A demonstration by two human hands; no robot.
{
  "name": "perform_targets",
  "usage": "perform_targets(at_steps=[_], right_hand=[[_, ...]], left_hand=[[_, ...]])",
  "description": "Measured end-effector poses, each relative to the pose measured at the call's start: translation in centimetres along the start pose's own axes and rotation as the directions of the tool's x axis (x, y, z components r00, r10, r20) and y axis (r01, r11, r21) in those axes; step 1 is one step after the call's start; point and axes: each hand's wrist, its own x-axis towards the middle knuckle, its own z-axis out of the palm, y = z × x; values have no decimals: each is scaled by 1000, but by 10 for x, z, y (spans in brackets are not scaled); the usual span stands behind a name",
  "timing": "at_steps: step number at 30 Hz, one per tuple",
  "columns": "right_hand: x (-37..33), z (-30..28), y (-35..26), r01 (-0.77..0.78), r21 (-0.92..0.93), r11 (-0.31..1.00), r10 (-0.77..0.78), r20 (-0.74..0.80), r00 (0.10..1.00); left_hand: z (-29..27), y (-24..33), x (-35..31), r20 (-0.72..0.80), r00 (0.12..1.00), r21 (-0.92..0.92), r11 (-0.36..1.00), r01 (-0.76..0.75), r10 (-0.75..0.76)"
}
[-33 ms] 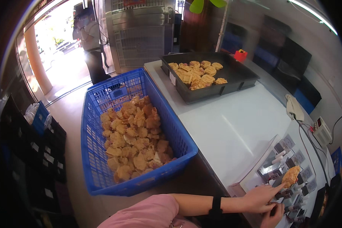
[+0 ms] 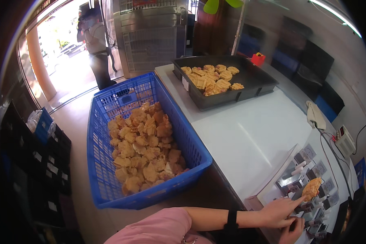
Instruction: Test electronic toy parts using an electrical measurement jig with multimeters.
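Observation:
My left hand (image 2: 277, 212), with a pink sleeve and black wristband, reaches over a test panel (image 2: 288, 184) at the lower right. Its index finger stretches out and touches a tan, lumpy, wrapped-looking piece (image 2: 312, 189) resting on the panel. The other fingers fold down beside my right hand (image 2: 293, 232), which is partly cut off by the lower edge. The right fingers are curled close together; anything between them is hidden. Grey clamps, white handles and small square dial meters (image 2: 308, 152) line the panel.
A blue plastic crate (image 2: 150, 200) full of similar tan pieces (image 2: 140, 150) stands left of the white table (image 2: 232, 126). A black tray (image 2: 248, 95) with more lies at the back. A small power supply box (image 2: 345, 141) with wires sits right. A person (image 2: 96, 44) stands by the doorway.

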Motion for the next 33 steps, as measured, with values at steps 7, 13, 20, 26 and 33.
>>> perform_targets(at_steps=[7, 13, 20, 26, 33], right_hand=[[-4, 2, 8, -11, 27, 1000, 11, -11, 1000], [0, 7, 2, -48, 87, 995, 51, -36, 998], [-3, 2, -2, -131, 509, 851, 322, -308, 895], [12, 8, -16, -63, 582, 811, 287, -301, 910], [15, 11, -17, 18, 698, 716, 244, -273, 931]], left_hand=[[7, -5, 0, -78, 993, 24, 996, -84, 85], [2, -2, -2, -100, 989, 31, 994, -109, 112], [-21, 13, 2, -43, 993, -78, 990, -115, 112], [-46, 46, 30, 89, 996, -59, 998, -8, 13], [-31, 71, 149, 139, 957, 622, 775, 116, -255]])
